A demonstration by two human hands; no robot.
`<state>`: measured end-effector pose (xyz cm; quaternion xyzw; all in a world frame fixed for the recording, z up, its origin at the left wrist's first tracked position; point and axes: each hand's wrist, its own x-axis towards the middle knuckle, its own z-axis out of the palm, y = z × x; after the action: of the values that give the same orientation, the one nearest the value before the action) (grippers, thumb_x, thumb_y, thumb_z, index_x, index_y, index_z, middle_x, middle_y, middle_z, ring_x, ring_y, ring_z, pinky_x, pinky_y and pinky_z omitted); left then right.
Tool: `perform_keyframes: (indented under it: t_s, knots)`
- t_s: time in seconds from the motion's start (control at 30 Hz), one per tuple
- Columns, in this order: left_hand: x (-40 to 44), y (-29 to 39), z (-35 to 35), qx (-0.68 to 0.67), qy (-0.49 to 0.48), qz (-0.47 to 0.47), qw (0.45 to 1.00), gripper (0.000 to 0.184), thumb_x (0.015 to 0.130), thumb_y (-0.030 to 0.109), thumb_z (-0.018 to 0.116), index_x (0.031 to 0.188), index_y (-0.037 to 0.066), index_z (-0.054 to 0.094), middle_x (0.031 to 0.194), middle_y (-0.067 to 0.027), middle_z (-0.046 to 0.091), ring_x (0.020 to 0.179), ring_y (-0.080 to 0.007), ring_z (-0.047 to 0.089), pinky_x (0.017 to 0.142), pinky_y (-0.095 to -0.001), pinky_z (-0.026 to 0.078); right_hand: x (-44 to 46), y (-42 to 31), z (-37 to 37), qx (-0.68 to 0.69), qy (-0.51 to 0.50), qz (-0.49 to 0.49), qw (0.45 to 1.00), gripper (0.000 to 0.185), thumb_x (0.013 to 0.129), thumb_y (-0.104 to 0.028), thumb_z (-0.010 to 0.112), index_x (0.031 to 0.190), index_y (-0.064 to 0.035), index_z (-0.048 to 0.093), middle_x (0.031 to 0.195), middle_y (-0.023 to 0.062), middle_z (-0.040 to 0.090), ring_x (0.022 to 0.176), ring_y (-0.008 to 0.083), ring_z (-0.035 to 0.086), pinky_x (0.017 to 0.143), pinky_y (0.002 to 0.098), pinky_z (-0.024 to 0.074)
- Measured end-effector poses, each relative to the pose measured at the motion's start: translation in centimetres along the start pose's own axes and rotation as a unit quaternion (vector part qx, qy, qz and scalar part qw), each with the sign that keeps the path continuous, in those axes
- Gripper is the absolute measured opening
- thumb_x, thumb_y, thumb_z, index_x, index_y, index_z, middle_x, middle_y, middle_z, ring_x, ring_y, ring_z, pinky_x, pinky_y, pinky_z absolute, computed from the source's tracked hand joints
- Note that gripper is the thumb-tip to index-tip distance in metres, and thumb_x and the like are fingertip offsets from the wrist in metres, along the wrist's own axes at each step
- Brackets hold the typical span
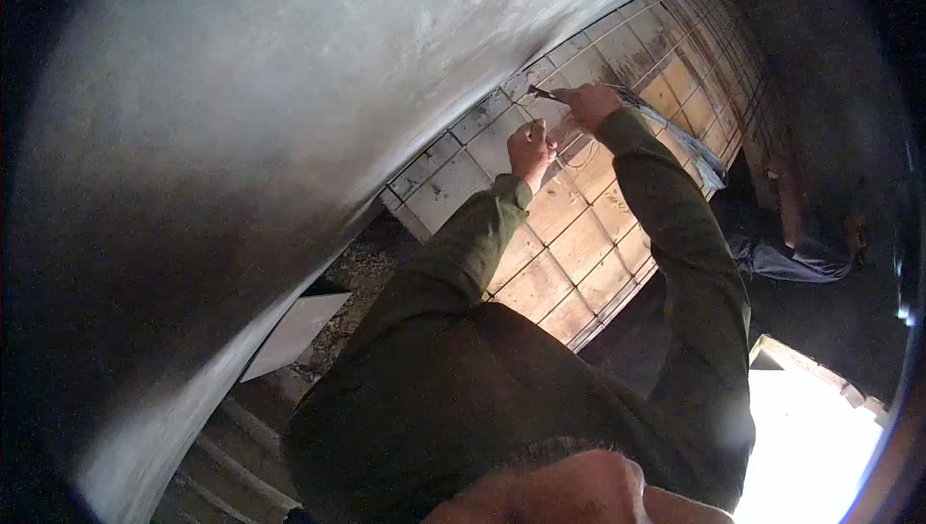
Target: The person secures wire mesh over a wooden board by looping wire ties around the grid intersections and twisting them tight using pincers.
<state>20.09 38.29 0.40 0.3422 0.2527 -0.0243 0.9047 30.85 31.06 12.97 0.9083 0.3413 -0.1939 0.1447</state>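
Note:
My right hand (590, 106) is closed around a dark hand tool (545, 93), which looks like pincers. Its flared head points left over a grid of steel bars (590, 204). Close by on the left, my left hand (531, 151) is pinched near a bar crossing; what sits between its fingertips is too small to make out. A thin wire (577, 160) curves beside that hand. From near my right wrist, a bundle of thin wires (696, 152) stretches along the grid. Wooden boards (550, 288) lie behind the bars.
A large smooth grey curved surface (289, 71) borders the grid on the upper left. A pale flat panel (297, 333) leans at lower left, near corrugated-looking ridges (231, 456). Dark cloth (796, 264) lies to the right, above a bright opening (810, 437).

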Motion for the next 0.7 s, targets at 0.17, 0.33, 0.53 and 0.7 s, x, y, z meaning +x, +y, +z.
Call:
perform_keyframes:
  t_s: [0.17, 0.33, 0.53, 0.7]
  knots:
    - [-0.4, 0.5, 0.2, 0.003, 0.014, 0.011, 1.000, 0.026, 0.091, 0.023, 0.055, 0.098, -0.002, 0.057, 0.061, -0.0062, 0.054, 0.047, -0.0099, 0.048, 0.043, -0.0235, 0.039, 1.1, -2.4, 0.9, -0.012, 0.002, 0.089, 0.996, 0.035, 0.093, -0.035, 0.040, 0.109, -0.0120, 0.062, 0.091, 0.0181, 0.066, 0.084, 0.0341, 0.065, 0.074, 0.0494, 0.0503]
    - [-0.1, -0.4, 0.1, 0.017, 0.030, 0.030, 0.999, 0.025, 0.090, 0.022, 0.054, 0.094, -0.002, 0.058, 0.061, -0.0057, 0.055, 0.048, -0.0103, 0.050, 0.043, -0.0241, 0.041, 2.8, -2.3, 4.3, 0.058, 0.080, 0.124, 0.987, 0.041, 0.094, -0.039, 0.038, 0.100, -0.0090, 0.066, 0.092, 0.0190, 0.065, 0.083, 0.0347, 0.065, 0.074, 0.0524, 0.0490]
    - [0.0, -0.8, -0.2, 0.045, 0.015, 0.067, 0.997, 0.025, 0.092, 0.022, 0.052, 0.087, -0.001, 0.058, 0.060, -0.0051, 0.055, 0.051, -0.0108, 0.051, 0.045, -0.0254, 0.043, 2.4, -4.6, 4.2, -0.084, 0.087, 0.106, 0.987, 0.041, 0.094, -0.037, 0.039, 0.098, -0.0062, 0.066, 0.101, 0.0180, 0.061, 0.097, 0.0378, 0.060, 0.072, 0.0533, 0.0483]
    - [-1.1, 0.6, 0.2, 0.115, 0.026, 0.063, 0.991, 0.027, 0.093, 0.022, 0.049, 0.078, 0.001, 0.056, 0.061, -0.0051, 0.056, 0.051, -0.0110, 0.051, 0.045, -0.0258, 0.042, 2.6, -5.1, 4.3, -0.049, 0.030, 0.161, 0.985, 0.026, 0.091, -0.028, 0.045, 0.105, -0.0120, 0.060, 0.086, 0.0161, 0.059, 0.089, 0.0356, 0.061, 0.064, 0.0447, 0.0514]
